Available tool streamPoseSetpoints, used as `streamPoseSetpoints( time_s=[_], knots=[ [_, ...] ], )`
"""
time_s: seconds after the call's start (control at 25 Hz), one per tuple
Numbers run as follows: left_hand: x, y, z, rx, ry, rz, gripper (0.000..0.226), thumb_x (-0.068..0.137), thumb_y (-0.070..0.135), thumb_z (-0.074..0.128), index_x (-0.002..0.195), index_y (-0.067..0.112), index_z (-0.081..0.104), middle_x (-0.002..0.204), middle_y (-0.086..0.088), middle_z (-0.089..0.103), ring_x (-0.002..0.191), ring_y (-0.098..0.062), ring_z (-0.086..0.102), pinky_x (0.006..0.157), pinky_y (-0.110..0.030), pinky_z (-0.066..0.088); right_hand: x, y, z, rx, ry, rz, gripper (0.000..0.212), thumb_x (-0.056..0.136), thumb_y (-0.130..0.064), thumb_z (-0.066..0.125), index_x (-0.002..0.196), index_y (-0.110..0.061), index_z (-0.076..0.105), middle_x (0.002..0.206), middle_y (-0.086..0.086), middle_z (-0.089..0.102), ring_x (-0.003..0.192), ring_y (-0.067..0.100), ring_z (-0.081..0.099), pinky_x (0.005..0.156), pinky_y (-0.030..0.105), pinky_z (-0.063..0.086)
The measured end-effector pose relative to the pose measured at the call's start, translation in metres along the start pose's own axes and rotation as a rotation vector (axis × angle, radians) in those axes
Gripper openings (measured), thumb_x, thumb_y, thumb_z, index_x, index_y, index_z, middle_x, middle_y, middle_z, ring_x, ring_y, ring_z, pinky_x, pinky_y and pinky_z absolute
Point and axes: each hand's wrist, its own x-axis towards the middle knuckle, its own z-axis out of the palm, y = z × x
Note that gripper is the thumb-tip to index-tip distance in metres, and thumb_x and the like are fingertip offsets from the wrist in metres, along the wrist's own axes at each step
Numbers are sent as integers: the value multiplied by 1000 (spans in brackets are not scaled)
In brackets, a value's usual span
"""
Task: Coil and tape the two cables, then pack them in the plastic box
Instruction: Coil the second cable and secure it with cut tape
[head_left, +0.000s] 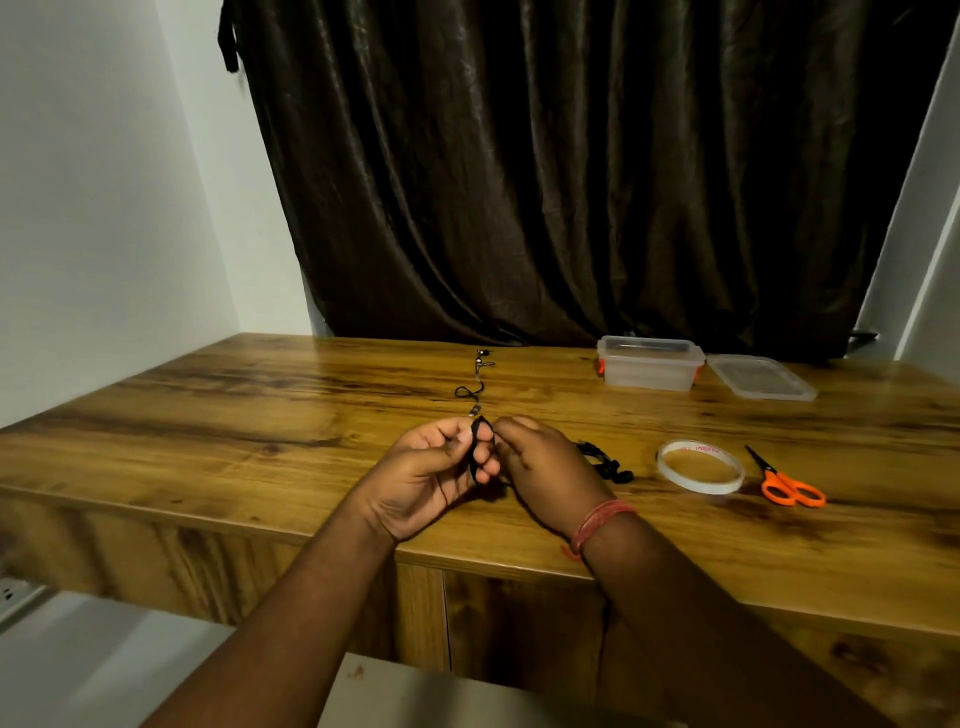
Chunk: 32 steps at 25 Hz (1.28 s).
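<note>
A thin black cable (476, 384) runs across the wooden table (260, 415) from its far end toward me. My left hand (426, 478) has the near part of that cable looped around its fingers. Touching the same loop from the right, my right hand (540, 467) pinches the cable. A second black cable (608, 462) lies bundled on the table just right of my right hand, partly hidden by it. The clear plastic box (649, 364) stands open at the back right, its lid (761, 376) lying beside it.
A roll of clear tape (700, 466) lies flat to the right of the hands. Orange-handled scissors (784, 480) lie beside it. A dark curtain (571, 182) hangs behind the table, and a white wall closes the left side.
</note>
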Motion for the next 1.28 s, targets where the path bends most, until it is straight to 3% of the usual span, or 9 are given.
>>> streamPoseSetpoints(
  time_s=[0.12, 0.36, 0.48, 0.6, 0.76, 0.88, 1.04, 1.2, 1.28],
  knots=[
    [-1, 5, 2, -123, 67, 67, 22, 79, 10, 73, 99, 1, 73, 84, -13, 70, 79, -21, 71, 70, -26, 59, 2, -9, 5, -326, -210, -63, 19, 97, -18, 44, 110, -17, 59, 109, 6, 64, 97, 29, 60, 85, 39, 47],
    [8, 2, 3, -61, 330, 212, 25, 97, -1, 42, 112, 0, 63, 106, -18, 74, 101, -24, 72, 88, -28, 57, -1, -14, 5, -407, -43, -199, 20, 101, -36, 40, 101, -23, 55, 94, -3, 68, 88, 20, 61, 85, 37, 36],
    [12, 0, 1, -13, 402, 246, 25, 99, 0, 43, 115, 1, 62, 112, -18, 72, 110, -25, 68, 95, -29, 54, -4, -17, 0, -331, 25, -197, 15, 99, -36, 45, 95, -26, 56, 88, -7, 67, 83, 17, 60, 84, 34, 38],
    [15, -7, 1, 115, 434, 195, 25, 101, 4, 44, 116, 3, 64, 114, -19, 71, 108, -27, 67, 90, -31, 56, -5, -16, -5, -165, 75, -155, 10, 96, -31, 54, 93, -24, 61, 90, -9, 64, 82, 12, 57, 81, 31, 44],
    [16, -21, 2, 356, 318, 103, 23, 101, 9, 47, 112, 4, 68, 108, -21, 70, 102, -32, 65, 92, -43, 51, -6, -10, -12, 77, 130, -43, 8, 93, -24, 64, 93, -18, 68, 89, -11, 46, 79, -3, 49, 64, 12, 40],
    [15, -21, 5, 371, 227, 18, 20, 98, 4, 48, 99, 1, 67, 92, -18, 68, 89, -28, 65, 93, -45, 49, -5, -10, -17, 174, 212, 31, 2, 88, -12, 69, 89, -10, 68, 86, -10, 42, 79, -12, 47, 57, 0, 36],
    [10, -13, 6, 330, 83, -50, 21, 92, 7, 49, 98, -1, 67, 79, -14, 67, 75, -23, 67, 75, -33, 53, -1, 1, -18, 180, 328, 71, 5, 89, -14, 67, 87, -13, 70, 86, -7, 47, 81, -6, 50, 65, 5, 36],
    [1, -2, 5, 127, -19, -27, 18, 85, 15, 68, 98, 2, 72, 83, -15, 68, 83, -25, 70, 74, -28, 57, 1, 7, -8, 145, 140, 79, 16, 98, -19, 55, 97, -14, 70, 93, 0, 52, 87, 14, 54, 77, 31, 48],
    [0, -1, 3, 7, 10, 40, 21, 86, 13, 68, 102, 0, 72, 89, -18, 71, 89, -29, 72, 76, -28, 58, 0, 4, -2, 68, 41, 25, 17, 97, -13, 52, 104, -15, 67, 99, 1, 57, 91, 18, 56, 79, 37, 49]
  ],
)
